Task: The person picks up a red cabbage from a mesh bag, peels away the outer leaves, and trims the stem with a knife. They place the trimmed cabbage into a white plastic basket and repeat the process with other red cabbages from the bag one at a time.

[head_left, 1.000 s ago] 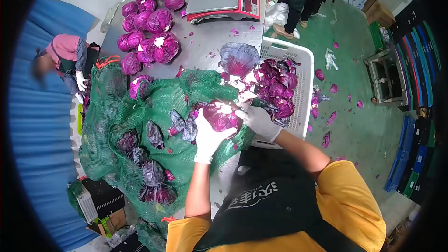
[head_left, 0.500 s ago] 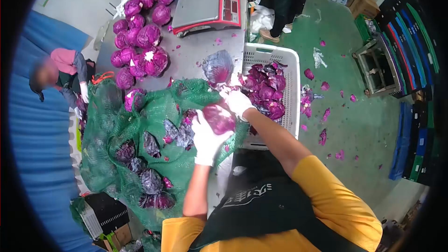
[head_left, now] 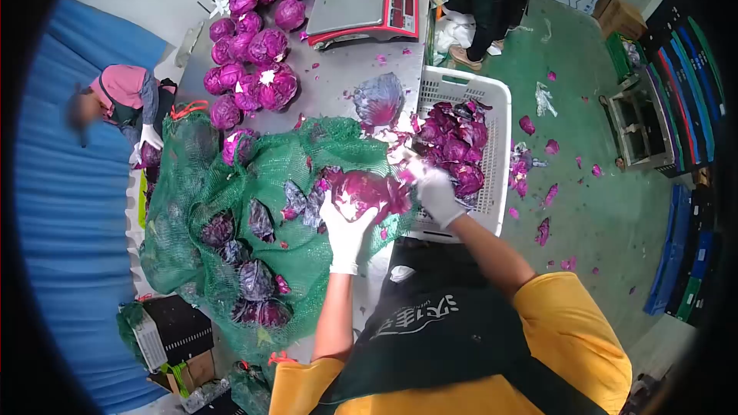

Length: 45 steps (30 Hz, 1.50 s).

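My gloved left hand (head_left: 346, 230) is wrapped round the lower side of a red cabbage (head_left: 357, 192) above the green net bag (head_left: 307, 154). To its right, my gloved right hand (head_left: 437, 194) is closed and blurred at the near left corner of a white crate (head_left: 498, 161); what it grips is too smeared to name. Purple leaves (head_left: 453, 138) fill much of the crate. Loose cabbages and dark leaves (head_left: 260, 219) lie in and on the net. One large outer leaf (head_left: 378, 98) rests on the metal table beyond my hands.
Trimmed cabbages (head_left: 267, 46) are grouped at the far left of the table, beside a red scale (head_left: 357, 4). A person in pink (head_left: 123, 92) bends at the left. Another person's legs (head_left: 492, 15) stand beyond the crate. Leaf scraps (head_left: 551, 147) litter the green floor (head_left: 584, 215).
My right hand has moved off the cabbage, to the right and toward me. The cabbage in my left hand has turned and shows a pale patch. The whole view has shifted slightly.
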### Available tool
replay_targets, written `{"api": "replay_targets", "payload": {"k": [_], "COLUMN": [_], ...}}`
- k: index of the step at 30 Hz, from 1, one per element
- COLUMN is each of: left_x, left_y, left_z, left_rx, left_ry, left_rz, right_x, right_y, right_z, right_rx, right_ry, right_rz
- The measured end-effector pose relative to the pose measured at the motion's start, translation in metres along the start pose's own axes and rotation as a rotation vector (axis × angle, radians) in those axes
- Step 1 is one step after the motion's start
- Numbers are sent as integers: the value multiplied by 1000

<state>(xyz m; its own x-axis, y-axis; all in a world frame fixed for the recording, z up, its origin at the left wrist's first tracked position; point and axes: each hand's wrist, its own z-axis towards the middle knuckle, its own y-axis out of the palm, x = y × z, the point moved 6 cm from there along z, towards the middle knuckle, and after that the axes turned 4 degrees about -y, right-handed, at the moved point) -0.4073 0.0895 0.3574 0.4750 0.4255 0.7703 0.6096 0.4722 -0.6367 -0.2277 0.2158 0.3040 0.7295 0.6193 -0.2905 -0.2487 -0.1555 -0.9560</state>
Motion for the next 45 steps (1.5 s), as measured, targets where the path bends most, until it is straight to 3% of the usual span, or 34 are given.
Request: {"api": "replay_targets", "payload": {"k": [1,2,3,4,5,7,8,9,10,11,12,13,16,21,23,24,27,29,30,31,33,35,36,37,38,39,40,41,43,45], "left_x": [-1,3,7,10,19,52,68,70,69,67,66,67,69,70,69,68,54,45,35,28,29,23,18,17,21,27,32,38,41,37], "left_y": [-1,-2,-3,-4,-4,6,9,15,20,25,27,27,29,35,30,26,13,4,1,-2,-5,-4,-4,-1,0,1,3,7,9,5], "left_z": [1,3,6,7,7,4,1,1,2,2,2,3,5,5,1,-2,-4,1,3,8,13,15,14,16,18,16,15,14,16,19], "left_rx": [-18,-12,-38,-72,-79,-56,-32,-23,-8,4,-4,16,49,60,38,6,16,-27,-76,-122,-127,-154,-139,-124,-124,-133,-144,-131,-120,-163], "left_ry": [-14,-12,-13,-18,-18,48,83,69,89,109,109,141,183,224,221,185,193,173,164,160,133,54,18,-11,-7,-6,-3,18,53,99], "left_rz": [-21,-23,-71,-115,-112,369,429,426,464,506,509,505,520,617,594,500,343,272,194,119,125,169,133,95,90,145,199,268,255,250], "right_x": [34,87,121,130,147,102,84,58,25,15,6,-3,-23,-25,-9,-3,-3,16,43,57,71,82,73,65,40,7,-20,-43,-48,-38], "right_y": [-17,8,4,3,25,-26,-36,-43,-61,-46,-62,-59,-54,-58,-46,-45,-28,-23,-6,9,63,52,15,-10,-42,-74,-77,-97,-69,-55], "right_z": [-9,2,-6,-10,-8,-10,-8,-6,-9,-6,-4,-2,5,18,31,36,44,51,50,44,32,29,23,26,32,27,30,28,31,33], "right_rx": [653,295,39,-9,15,113,167,217,489,366,144,-43,-106,-32,322,308,454,203,108,111,397,341,234,348,477,428,308,324,46,41], "right_ry": [-129,272,771,737,557,424,295,104,-271,-182,49,100,-61,-65,-86,-68,-302,-54,304,358,47,393,669,493,242,118,-60,-201,-119,-162], "right_rz": [63,852,1047,975,604,423,484,252,66,175,431,511,483,553,629,358,212,538,902,849,362,958,1096,923,1007,688,576,631,707,744]}}
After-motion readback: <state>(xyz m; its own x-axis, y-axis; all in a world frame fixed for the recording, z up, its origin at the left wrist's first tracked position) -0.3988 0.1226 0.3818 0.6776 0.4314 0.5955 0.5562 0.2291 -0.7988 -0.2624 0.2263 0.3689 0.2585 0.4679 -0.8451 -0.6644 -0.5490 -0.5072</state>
